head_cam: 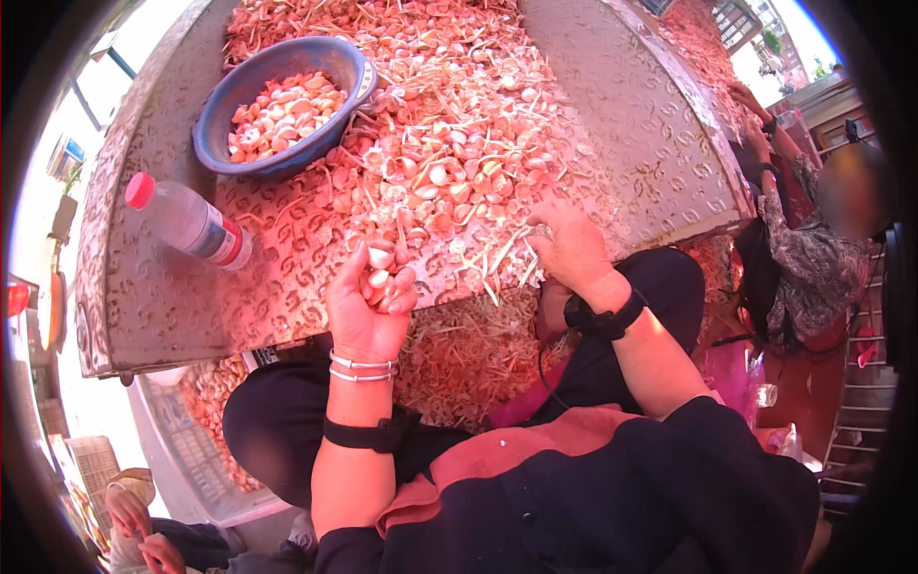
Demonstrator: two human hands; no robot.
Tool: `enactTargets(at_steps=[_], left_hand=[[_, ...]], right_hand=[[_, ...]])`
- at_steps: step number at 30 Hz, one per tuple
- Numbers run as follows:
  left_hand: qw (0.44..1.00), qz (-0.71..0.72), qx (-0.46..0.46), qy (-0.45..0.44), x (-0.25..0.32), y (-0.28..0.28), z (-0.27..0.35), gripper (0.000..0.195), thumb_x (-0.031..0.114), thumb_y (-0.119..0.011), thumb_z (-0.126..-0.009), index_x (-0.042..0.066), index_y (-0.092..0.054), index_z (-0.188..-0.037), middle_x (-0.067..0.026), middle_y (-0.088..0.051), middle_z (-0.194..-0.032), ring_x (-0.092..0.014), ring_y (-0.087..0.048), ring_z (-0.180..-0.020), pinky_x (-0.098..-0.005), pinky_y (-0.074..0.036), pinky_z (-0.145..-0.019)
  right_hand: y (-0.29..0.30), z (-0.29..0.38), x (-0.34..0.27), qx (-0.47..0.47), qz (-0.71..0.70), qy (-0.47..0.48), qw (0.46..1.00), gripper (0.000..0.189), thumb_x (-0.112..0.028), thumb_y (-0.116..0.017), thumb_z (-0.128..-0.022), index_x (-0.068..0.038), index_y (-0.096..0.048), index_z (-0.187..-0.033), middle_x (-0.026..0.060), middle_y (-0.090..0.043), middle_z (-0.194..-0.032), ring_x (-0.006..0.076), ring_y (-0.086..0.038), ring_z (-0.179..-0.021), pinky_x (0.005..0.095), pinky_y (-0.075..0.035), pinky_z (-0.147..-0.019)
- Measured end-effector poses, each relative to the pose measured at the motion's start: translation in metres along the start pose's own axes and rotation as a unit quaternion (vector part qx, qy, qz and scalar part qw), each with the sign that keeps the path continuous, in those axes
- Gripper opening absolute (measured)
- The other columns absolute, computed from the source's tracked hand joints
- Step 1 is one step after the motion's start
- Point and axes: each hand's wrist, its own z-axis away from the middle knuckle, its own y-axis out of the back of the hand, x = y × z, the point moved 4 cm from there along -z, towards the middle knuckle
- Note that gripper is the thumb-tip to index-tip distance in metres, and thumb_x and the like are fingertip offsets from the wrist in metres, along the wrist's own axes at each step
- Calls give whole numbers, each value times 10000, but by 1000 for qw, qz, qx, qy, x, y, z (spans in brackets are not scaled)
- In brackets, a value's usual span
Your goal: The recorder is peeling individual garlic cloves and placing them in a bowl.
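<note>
My left hand (pixel 369 308), palm up and fingers curled, cups several garlic cloves (pixel 379 278), some pale and peeled-looking. It is just over the near edge of the textured metal table (pixel 280 287). My right hand (pixel 572 247) rests palm down at the near edge, its fingers at the loose garlic stalks and skins (pixel 502 262). Thumb and forefinger are apart, with nothing visible between them. Beyond both hands spreads a heap of garlic cloves, skins and stalk bits (pixel 459 143). Left of the heap, a blue plastic basin (pixel 287 166) holds many loose cloves (pixel 287 115).
A clear plastic bottle with a red cap (pixel 190 222) stands at the table's left. Raised metal sides (pixel 631 122) flank the heap. A plastic crate (pixel 179 423) of garlic is below left. Peelings (pixel 466 366) cover the ground. Other people work at right (pixel 810 237) and lower left (pixel 143 531).
</note>
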Motion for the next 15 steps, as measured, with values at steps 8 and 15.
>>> enactTargets(at_steps=[8,15], left_hand=[[978,-62,-47,-192,97,-68,107,185,159,-409,-949,-20,-432,-990,-95,-433,-872,-121,-415,-629,-208,-337,-403],[945,-16,169,-280,211,75,233,252,166,-440,-939,-83,-428,-976,-57,-443,-763,-121,-406,-579,-181,-291,-395]], right_hand=[[-35,25,-51,-62,-102,107,987,441,-225,-674,-720,-38,-549,-1099,189,-482,-1204,345,-456,-1138,434,-353,-976],[-42,26,-65,-28,-45,241,969,460,-155,-670,-708,-47,-521,-1130,153,-489,-1211,343,-462,-1128,415,-392,-929]])
